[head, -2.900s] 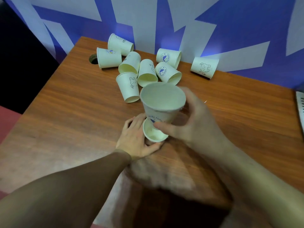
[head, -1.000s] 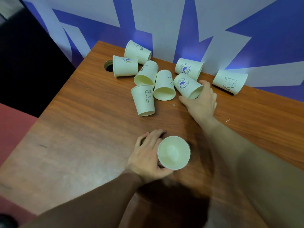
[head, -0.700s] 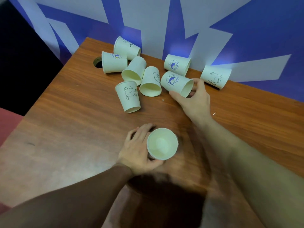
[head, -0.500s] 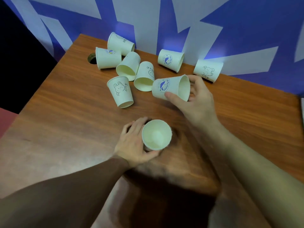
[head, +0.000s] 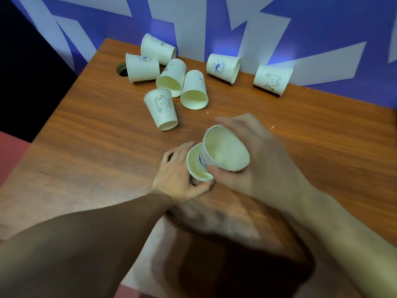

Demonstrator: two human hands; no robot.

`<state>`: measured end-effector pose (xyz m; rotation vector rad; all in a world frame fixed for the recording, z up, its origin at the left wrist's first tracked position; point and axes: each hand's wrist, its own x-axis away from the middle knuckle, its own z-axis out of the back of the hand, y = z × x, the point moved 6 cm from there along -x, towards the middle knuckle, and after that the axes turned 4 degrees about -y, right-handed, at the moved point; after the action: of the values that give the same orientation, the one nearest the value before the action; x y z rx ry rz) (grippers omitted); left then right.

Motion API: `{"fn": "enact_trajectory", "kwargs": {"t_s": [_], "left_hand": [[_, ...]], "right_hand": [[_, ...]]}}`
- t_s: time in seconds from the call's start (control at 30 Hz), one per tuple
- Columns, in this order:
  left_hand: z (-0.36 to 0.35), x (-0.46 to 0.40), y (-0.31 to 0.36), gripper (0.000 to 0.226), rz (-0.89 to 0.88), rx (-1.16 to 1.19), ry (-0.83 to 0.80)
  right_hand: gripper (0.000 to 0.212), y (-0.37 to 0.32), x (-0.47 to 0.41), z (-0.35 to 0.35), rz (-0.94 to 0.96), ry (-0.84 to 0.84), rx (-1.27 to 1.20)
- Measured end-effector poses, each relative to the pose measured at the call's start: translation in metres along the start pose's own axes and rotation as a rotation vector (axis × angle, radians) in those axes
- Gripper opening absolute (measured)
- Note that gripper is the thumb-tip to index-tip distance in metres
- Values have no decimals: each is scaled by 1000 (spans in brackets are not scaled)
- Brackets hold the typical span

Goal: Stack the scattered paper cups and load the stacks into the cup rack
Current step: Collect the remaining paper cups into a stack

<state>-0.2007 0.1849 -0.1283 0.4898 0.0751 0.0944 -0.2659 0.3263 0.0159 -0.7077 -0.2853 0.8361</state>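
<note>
Head view: near the worktop (head: 86, 147) front edge, an upright cup stack (head: 196, 167) is clasped by the left hand (head: 176, 173), while a tilted cup (head: 225, 149) is gripped by the right hand (head: 253, 160).

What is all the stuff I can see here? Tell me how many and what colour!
Loose cups: seven, cream, lying or standing at the table's far end.
Cup stack: one, cream, upright near the middle, held by the left hand.
Held cup: one, cream with a blue logo, tilted over the stack.
Table: one, brown wood, with a round hole at the far left corner.
Wall: blue and white, behind the table.
Hands: left gripping the stack, right gripping the held cup.
</note>
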Motion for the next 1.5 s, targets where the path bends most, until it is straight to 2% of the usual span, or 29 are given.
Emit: {"fn": "enact_trajectory", "kwargs": {"t_s": [0.1, 0.23, 0.33, 0.47, 0.73, 0.93, 1.03, 1.17, 1.27, 1.37, 1.5], "left_hand": [[-2, 0, -1, 71, 7, -54, -27], [-4, 0, -1, 81, 10, -99, -73], [-4, 0, -2, 86, 9, -60, -61], [-8, -1, -5, 89, 30, -150, -139], [-4, 0, -2, 85, 36, -45, -84], [4, 1, 1, 90, 15, 82, 32], [5, 1, 1, 92, 12, 104, 48], [5, -2, -2, 92, 20, 111, 23], [4, -3, -3, 95, 13, 93, 5], [2, -3, -5, 95, 31, 89, -17], [4, -3, -4, 97, 26, 109, -35]], "right_hand": [[75, -6, -8, -10, 35, -9, 87], [76, -3, -16, -34, 64, -53, 222], [84, 9, -16, -50, 16, -138, 214], [99, 18, -10, -62, -31, -165, 187], [83, 20, -10, -64, -83, -125, 36], [47, 43, -64, -26, -84, 40, -67], [41, 65, -104, -19, -60, 33, 72], [76, 81, -153, -28, 5, -153, 415], [90, 85, -178, -41, -7, -288, 448], [86, 85, -189, -53, -41, -310, 420], [69, 82, -189, -66, -48, -258, 376]]}}
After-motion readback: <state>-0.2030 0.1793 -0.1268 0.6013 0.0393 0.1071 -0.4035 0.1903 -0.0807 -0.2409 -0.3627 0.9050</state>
